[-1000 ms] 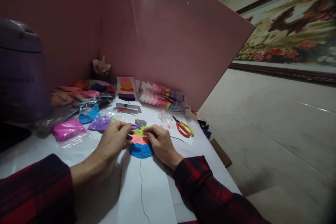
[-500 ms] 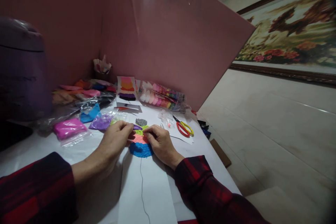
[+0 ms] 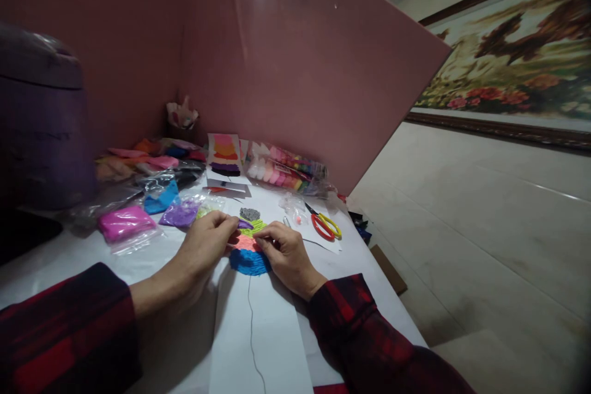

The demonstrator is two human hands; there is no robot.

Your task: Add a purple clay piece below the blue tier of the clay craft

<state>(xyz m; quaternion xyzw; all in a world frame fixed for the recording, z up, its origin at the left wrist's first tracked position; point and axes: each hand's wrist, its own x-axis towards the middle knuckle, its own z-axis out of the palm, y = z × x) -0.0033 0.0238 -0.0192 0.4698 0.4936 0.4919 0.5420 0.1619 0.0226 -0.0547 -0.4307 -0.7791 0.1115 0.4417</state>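
As left hand (image 3: 203,249) and right hand (image 3: 289,257) pinch one striped clay disc (image 3: 249,260), one scissors (image 3: 325,226) lies near

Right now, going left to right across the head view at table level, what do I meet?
Dark purple pot → pink clay bag → left hand → striped clay piece → right hand → red-and-yellow scissors.

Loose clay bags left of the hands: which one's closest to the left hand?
The purple bag, just beyond the knuckles of the left hand. The blue bag lies further back, the pink bag further out to the left.
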